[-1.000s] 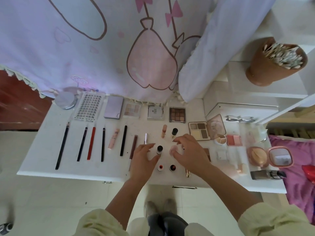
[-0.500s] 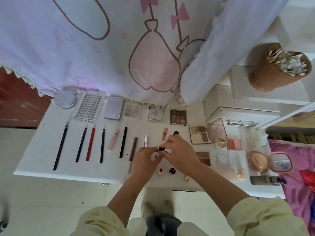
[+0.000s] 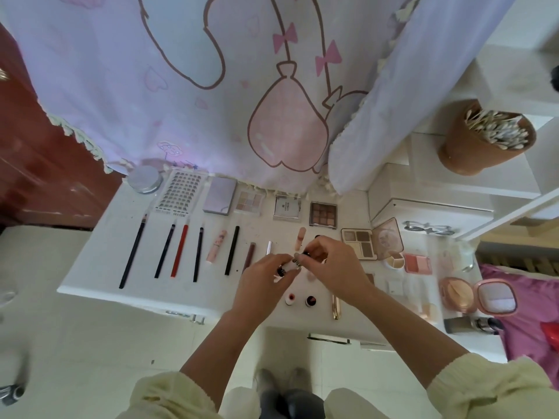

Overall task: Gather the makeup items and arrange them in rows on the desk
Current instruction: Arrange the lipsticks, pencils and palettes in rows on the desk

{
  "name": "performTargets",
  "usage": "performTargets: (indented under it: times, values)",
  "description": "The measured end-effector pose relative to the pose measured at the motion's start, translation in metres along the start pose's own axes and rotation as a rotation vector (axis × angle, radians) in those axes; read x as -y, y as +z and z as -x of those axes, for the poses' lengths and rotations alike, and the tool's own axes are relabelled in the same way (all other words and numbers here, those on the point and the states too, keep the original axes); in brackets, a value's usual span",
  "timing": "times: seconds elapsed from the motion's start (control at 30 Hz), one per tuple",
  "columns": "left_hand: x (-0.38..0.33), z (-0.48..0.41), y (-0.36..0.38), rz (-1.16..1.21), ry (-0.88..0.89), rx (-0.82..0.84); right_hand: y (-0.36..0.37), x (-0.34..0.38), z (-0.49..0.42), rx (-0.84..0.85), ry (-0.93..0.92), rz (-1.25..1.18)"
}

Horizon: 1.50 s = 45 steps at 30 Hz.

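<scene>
lilac curtain, white shelves, pale tiled floor

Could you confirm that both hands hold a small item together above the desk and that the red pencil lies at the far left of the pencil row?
Not quite: the head view shows the red pencil third from the left, with a long black pencil at the far left. The left hand and right hand do hold a small item together above the desk.

a home bedroom, probably — white vanity desk, cartoon curtain, cup of cotton swabs.
</scene>
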<state>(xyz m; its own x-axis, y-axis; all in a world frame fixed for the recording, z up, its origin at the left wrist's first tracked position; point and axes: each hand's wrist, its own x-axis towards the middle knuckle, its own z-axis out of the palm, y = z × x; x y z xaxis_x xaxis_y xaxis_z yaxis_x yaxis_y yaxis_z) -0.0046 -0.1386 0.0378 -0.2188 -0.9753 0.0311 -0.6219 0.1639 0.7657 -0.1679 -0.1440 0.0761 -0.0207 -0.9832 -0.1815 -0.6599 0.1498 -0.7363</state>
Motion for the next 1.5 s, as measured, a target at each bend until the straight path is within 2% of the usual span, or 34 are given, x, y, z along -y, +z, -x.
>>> performTargets:
  times: [0.37,0.63,0.87,1.1,1.3,1.5]
  values:
    - [-0.007,0.015,-0.013,-0.019,0.073,-0.009,-0.008,0.009,0.011,0.087,0.023,-0.126]
    - [-0.019,0.014,-0.022,-0.083,0.119,-0.027,-0.016,0.018,0.014,0.068,-0.052,-0.154]
    - [-0.022,0.015,-0.026,-0.086,0.081,0.066,-0.025,0.018,0.018,0.122,-0.199,-0.080]
    - [-0.030,0.015,-0.024,-0.076,0.099,0.027,-0.026,0.023,0.020,0.114,-0.035,-0.117]
    - [-0.030,0.016,-0.026,-0.095,0.094,0.031,-0.030,0.018,0.018,0.140,-0.116,-0.071]
    - [-0.035,0.016,-0.026,-0.109,0.105,0.027,-0.029,0.019,0.017,0.126,-0.021,-0.129]
